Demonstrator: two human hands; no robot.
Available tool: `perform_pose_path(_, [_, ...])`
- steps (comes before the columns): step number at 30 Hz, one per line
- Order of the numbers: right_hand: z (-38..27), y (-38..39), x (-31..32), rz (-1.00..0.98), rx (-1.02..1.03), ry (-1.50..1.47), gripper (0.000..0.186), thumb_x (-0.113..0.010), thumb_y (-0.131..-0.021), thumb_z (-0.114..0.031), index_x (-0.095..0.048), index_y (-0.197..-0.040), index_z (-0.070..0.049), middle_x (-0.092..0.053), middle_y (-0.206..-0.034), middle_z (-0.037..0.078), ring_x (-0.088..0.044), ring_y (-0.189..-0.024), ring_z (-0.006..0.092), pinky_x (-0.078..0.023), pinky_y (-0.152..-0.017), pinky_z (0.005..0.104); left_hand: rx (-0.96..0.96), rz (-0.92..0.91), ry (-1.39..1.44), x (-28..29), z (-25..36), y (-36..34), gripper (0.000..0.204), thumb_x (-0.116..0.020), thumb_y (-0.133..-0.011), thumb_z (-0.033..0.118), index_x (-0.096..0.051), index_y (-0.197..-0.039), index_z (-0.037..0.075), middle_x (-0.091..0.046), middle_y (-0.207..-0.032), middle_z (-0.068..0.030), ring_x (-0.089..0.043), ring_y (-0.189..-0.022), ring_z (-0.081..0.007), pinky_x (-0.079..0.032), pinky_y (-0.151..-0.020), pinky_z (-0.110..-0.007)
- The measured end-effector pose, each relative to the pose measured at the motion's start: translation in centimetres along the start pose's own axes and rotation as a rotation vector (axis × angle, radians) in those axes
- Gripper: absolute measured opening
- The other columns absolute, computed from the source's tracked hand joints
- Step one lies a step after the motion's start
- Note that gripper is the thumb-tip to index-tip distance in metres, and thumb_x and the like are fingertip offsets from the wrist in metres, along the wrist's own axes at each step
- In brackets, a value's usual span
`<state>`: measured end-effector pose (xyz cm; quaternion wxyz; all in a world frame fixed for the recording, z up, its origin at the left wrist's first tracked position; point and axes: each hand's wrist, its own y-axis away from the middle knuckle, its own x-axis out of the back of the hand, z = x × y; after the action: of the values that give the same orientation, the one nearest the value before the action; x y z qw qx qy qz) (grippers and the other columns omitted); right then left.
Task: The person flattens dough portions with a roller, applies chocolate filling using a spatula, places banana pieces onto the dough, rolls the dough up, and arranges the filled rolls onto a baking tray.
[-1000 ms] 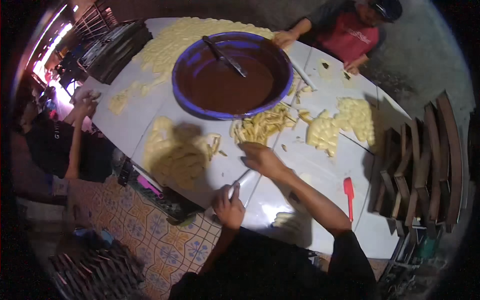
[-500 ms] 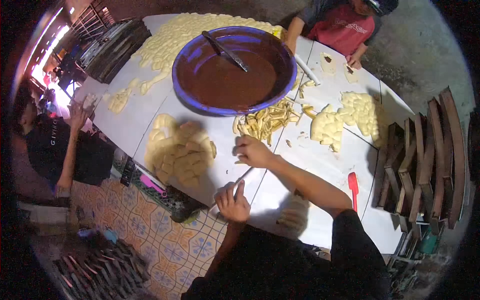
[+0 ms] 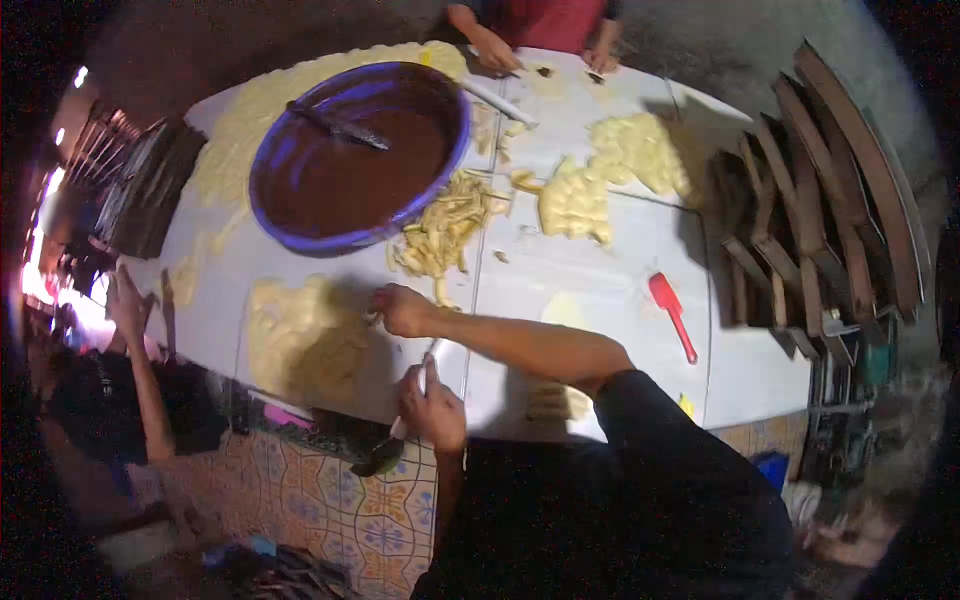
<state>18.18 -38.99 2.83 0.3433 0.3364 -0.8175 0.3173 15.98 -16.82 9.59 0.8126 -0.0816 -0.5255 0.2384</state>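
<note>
My left hand (image 3: 432, 408) is closed around a slim pale rod (image 3: 421, 373) near the table's front edge. Above it, my right hand (image 3: 403, 310) has its fingers drawn together on something small and pale that I cannot make out. Just beyond it lies a pile of yellow strips (image 3: 445, 225). To its left is a flattened patch of pale yellow dough (image 3: 300, 340), partly shaded. A large blue basin (image 3: 440, 160) of brown liquid stands behind the strips, with a dark long utensil (image 3: 340, 127) across it.
More dough (image 3: 572, 200) lies right of centre, near a red spatula (image 3: 672, 310). Metal trays (image 3: 800, 200) are stacked at the right, more (image 3: 145, 190) at the back left. Co-workers' hands (image 3: 495, 50) are at the far edge and at the left (image 3: 128, 300). Patterned tiles (image 3: 370, 520) show below.
The view has swung, shifting the basin left and cutting off the far co-worker's head. My right hand has moved left toward the dough patch; my left hand still grips the rod.
</note>
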Motion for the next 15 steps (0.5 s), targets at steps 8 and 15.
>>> perform_pose_path(8, [-6.5,12.5,16.7,0.187,-0.146,-0.423,0.027,-0.065,-0.080,-0.002,-0.076,-0.106,-0.003,-0.070,-0.097,0.018,-0.069,-0.089,0.0321,-0.056,-0.081,0.0398,0.148,0.106,-0.032,-5.0,-8.9,4.8,0.051,-0.062,-0.085,0.005,-0.062,-0.135,0.012,-0.063,-0.128,-0.0140,-0.058,-0.117,-0.0360,-0.042,-0.100,-0.054])
perform_pose_path(15, [-2.8,25.2,21.6,0.327,-0.570,-0.210,0.030,-0.064,-0.077,-0.002,-0.076,-0.104,-0.006,-0.069,-0.094,0.018,-0.067,-0.089,0.0363,-0.055,-0.081,0.0430,-0.435,-0.190,0.471,-2.5,6.6,-5.8,0.037,-0.067,-0.082,-0.001,-0.069,-0.118,0.003,-0.065,-0.118,-0.0137,-0.058,-0.116,-0.0340,-0.043,-0.102,-0.048])
